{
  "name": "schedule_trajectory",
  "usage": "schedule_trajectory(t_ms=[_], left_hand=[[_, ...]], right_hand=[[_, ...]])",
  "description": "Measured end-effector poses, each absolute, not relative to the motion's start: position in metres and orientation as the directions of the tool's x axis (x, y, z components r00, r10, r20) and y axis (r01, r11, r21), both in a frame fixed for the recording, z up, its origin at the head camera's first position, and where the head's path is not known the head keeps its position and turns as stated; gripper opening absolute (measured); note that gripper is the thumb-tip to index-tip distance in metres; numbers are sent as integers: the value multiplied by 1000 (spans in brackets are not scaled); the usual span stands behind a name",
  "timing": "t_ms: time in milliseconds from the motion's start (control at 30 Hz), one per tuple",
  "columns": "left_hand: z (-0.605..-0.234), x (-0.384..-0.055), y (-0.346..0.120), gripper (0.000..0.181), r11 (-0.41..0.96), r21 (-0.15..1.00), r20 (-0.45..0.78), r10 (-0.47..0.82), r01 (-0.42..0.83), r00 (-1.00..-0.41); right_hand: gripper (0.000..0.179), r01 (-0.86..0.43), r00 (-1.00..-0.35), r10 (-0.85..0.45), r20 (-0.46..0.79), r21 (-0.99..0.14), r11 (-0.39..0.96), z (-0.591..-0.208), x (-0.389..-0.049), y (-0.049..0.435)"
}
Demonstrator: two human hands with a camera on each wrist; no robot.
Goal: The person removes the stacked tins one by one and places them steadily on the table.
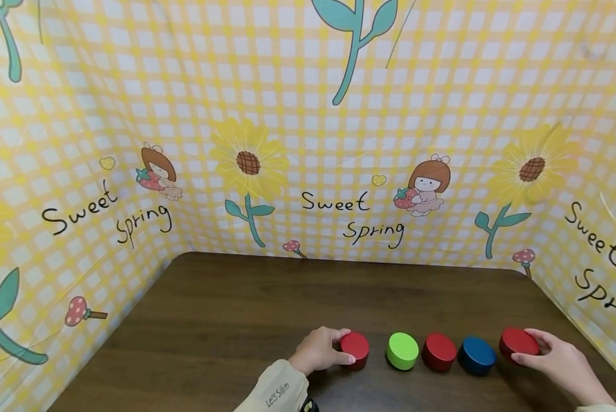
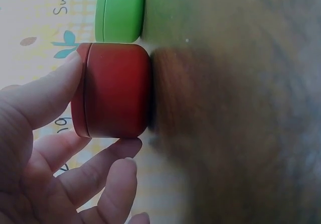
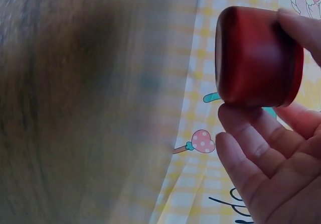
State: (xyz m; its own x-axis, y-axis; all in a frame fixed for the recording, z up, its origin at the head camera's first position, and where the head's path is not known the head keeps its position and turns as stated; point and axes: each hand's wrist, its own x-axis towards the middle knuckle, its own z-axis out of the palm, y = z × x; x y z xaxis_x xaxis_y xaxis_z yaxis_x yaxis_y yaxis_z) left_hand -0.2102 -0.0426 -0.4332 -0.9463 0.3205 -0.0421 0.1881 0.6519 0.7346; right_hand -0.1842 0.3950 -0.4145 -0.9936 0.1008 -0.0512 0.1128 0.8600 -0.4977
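My left hand (image 1: 322, 350) grips a round red tin (image 1: 355, 350) at the left end of a row. In the left wrist view, that red tin (image 2: 118, 91) has a lid seam, with the thumb on one side and fingers on the other. At the row's right end, my right hand (image 1: 560, 356) holds another red tin (image 1: 517, 344) between thumb and fingers. The right wrist view shows this red tin (image 3: 256, 58) lifted off the table, its base in sight. Between the hands stand a green tin (image 1: 402, 351), a third red tin (image 1: 439, 351) and a blue tin (image 1: 477, 356).
The dark wooden table (image 1: 225, 309) is enclosed at the back and sides by a yellow checked cloth (image 1: 308, 143) printed with flowers and lettering. The green tin (image 2: 120, 14) stands just beyond the left hand's tin.
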Motion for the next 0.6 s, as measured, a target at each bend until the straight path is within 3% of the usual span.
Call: schedule_trajectory(t_ms=[600], left_hand=[[-434, -210, -41, 54, 651, 725, -22, 349, 226, -937]], right_hand=[[83, 143, -987, 78, -144, -532, 835, -420, -184, 399]])
